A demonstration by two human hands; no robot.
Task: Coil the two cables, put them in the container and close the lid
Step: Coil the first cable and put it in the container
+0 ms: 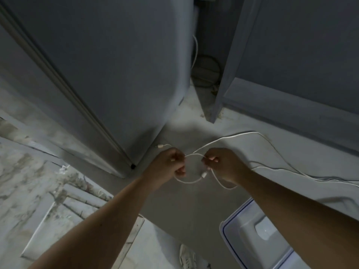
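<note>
Nearest me, bottom right, the clear rectangular plastic container with blue-lined rim [231,241] sat open beside my right forearm, w/ bare grey floor [174,206] free btwn my arms. Left hand [167,165] and right hand [223,164] were both closed, pinching the thin white cable [189,181], one loop hanging btwn them. Its tail ran right over the floor. Beyond, a tall grey cabinet [108,74] corner crowded in.

Home kitchen corner: grey fridge [108,74], grey cabinet [291,55], pale counter [194,200], marbled floor tiles [29,181], dim light.
</note>
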